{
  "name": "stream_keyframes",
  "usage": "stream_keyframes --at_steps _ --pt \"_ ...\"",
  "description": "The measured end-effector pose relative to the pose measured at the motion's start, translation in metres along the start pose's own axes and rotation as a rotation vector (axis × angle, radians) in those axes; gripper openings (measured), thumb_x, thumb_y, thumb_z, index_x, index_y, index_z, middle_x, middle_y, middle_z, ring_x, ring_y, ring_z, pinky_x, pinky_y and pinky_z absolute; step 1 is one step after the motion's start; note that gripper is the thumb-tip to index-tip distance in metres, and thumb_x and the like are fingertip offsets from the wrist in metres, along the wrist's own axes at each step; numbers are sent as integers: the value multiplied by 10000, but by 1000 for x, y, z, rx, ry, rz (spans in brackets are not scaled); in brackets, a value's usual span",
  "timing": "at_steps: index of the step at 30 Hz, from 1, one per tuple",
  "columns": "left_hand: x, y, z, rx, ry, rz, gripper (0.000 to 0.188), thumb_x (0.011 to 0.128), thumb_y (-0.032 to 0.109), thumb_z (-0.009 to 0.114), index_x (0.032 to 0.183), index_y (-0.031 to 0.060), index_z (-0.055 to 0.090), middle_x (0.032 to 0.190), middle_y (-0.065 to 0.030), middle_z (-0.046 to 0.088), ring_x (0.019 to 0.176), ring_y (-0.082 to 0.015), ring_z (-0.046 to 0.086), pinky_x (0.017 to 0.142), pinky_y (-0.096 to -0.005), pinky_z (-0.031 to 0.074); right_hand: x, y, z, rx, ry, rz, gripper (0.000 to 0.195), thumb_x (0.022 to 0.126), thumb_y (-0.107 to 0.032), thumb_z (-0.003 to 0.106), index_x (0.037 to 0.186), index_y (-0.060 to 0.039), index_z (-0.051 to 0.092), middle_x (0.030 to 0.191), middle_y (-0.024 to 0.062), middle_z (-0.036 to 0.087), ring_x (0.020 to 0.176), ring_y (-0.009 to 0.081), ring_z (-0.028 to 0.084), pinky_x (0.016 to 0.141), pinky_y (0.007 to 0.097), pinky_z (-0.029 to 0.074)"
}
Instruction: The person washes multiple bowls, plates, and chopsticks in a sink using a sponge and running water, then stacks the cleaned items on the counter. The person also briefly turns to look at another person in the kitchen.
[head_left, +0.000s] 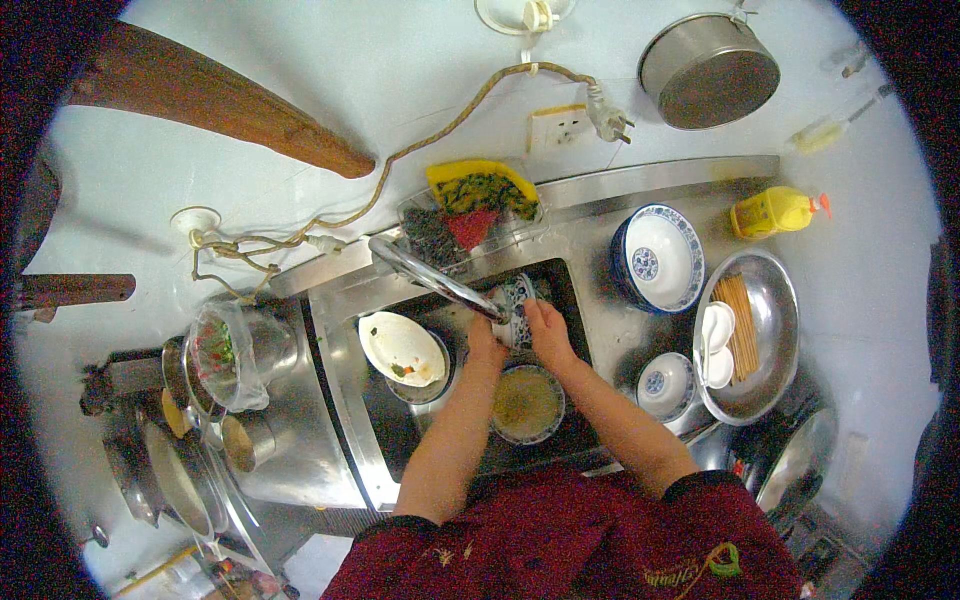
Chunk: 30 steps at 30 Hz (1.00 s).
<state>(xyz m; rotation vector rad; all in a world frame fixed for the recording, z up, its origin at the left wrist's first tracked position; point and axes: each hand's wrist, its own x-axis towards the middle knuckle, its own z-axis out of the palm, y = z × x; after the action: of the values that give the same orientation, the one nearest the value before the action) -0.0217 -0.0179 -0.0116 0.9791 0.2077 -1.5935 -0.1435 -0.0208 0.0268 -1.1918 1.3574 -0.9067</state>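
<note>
Over the dark sink basin (405, 450), both my hands grip a blue-and-white patterned bowl (519, 294) tilted on its side. My left hand (486, 336) is at its left, partly behind the tap spout; my right hand (547, 330) holds the right side. The curved chrome tap (435, 279) ends right above the bowl. Nearer to me in the basin sits a patterned bowl of cloudy, yellowish liquid (528, 405). Left of my hands, a white oval dish (401, 346) with food scraps lies tilted on a round metal vessel (431, 391).
Right of the basin stand a large patterned bowl (671, 255), a smaller one (666, 386), a steel basin (772, 330) with chopsticks and white spoons, and a yellow pump bottle (772, 213). Scrubbing pads (472, 202) lie behind the tap. A bagged container (225, 356) is at left.
</note>
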Motion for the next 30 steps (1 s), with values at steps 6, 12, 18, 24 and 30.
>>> stream_keyframes --at_steps 6,12,18,24,30 --pt "-36 4 25 590 233 154 489 901 242 570 1348 92 442 1206 -97 549 1077 -226 533 898 -371 450 -19 -53 12 -166 -316 123 196 891 -166 528 962 11 575 878 195 648 813 367 635 702 438 495" --pt "-37 41 2 477 191 16 484 901 139 533 1366 69 418 1249 -132 538 1070 -259 563 866 -411 477 -31 -18 -12 -868 -628 -693 288 862 -143 527 1135 -60 569 1118 141 623 1116 286 570 977 449 417" --pt "-47 57 -13 1588 28 390 429 835 47 486 1263 26 474 1201 -231 570 1032 -361 599 895 -434 478 -9 -49 -46 -934 -429 -836 384 782 -132 556 1159 -66 563 1246 156 539 1299 286 390 1049 495 330" --pt "-57 30 3 2025 -70 364 502 792 8 497 1286 -22 417 1109 -283 563 1044 -450 559 910 -485 459 31 -72 5 -1159 -686 -709 219 799 -217 604 979 -93 613 807 195 654 731 375 650 640 487 533" --pt "-77 66 -4 1599 -16 732 594 761 -36 472 1347 20 393 1297 -270 487 1171 -434 501 995 -432 409 33 11 -5 -527 -153 -265 300 855 -256 636 1052 -31 642 893 145 683 818 292 663 674 399 520"
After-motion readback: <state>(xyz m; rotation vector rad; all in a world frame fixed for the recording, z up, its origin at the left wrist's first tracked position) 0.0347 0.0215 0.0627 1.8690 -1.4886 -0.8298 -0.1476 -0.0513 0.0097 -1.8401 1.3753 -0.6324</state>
